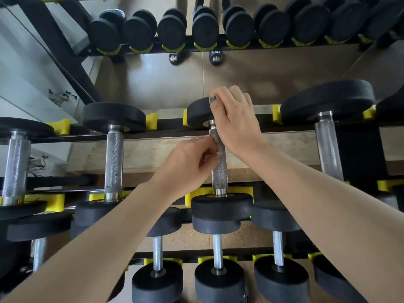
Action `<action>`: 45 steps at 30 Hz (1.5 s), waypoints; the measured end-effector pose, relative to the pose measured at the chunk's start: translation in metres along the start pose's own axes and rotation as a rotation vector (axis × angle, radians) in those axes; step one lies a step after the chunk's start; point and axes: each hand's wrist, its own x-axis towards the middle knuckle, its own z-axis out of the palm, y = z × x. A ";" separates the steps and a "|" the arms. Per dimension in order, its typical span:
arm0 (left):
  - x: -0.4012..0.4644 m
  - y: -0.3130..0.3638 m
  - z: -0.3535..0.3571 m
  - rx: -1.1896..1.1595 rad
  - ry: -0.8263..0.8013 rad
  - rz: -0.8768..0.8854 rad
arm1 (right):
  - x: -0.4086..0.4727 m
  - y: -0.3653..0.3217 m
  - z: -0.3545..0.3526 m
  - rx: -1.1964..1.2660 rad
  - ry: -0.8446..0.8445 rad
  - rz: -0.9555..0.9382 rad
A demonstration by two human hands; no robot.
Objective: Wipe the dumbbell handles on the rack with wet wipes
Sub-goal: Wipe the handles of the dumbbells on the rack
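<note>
The dumbbell (pixel 219 162) I am working on lies across the middle tier of the rack (pixel 175 135), its knurled steel handle (pixel 220 173) running away from me between two black end weights seated in yellow cradles (pixel 196 194). Nearest to me, on the lower tier, sits a row of smaller dumbbells (pixel 218 270) with thin smooth bars. My left hand (pixel 188 160) comes in from the lower left with its fingers curled, pinching a pale, crumpled wet wipe (pixel 216 147) against the left side of the handle about halfway along; most of the wipe is hidden by my fingers. My right hand (pixel 236 121) reaches over the far end, fingers wrapped over the edge of the far weight (pixel 199 113) and the heel of the palm lying over the upper handle; the thumbnail shows dark polish. Neighbouring dumbbells lie parallel on either side: one to the left (pixel 113 149) with dark speckles on its grip, a bigger one to the right (pixel 328 145). Beyond the rack a mirror (pixel 262 73) reflects the floor, a row of black weights and two sandalled feet (pixel 194 57).
</note>
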 end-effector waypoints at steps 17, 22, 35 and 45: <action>-0.013 0.011 -0.002 0.041 -0.120 0.194 | -0.001 -0.001 0.001 0.010 0.019 0.022; -0.001 0.006 -0.012 0.146 -0.109 0.139 | -0.001 -0.001 0.000 0.004 0.011 0.013; -0.009 0.009 -0.009 0.170 -0.208 0.304 | -0.001 0.000 0.001 0.016 0.012 0.019; 0.000 0.006 0.004 -0.048 -0.019 0.028 | -0.001 0.000 0.003 0.024 0.027 0.022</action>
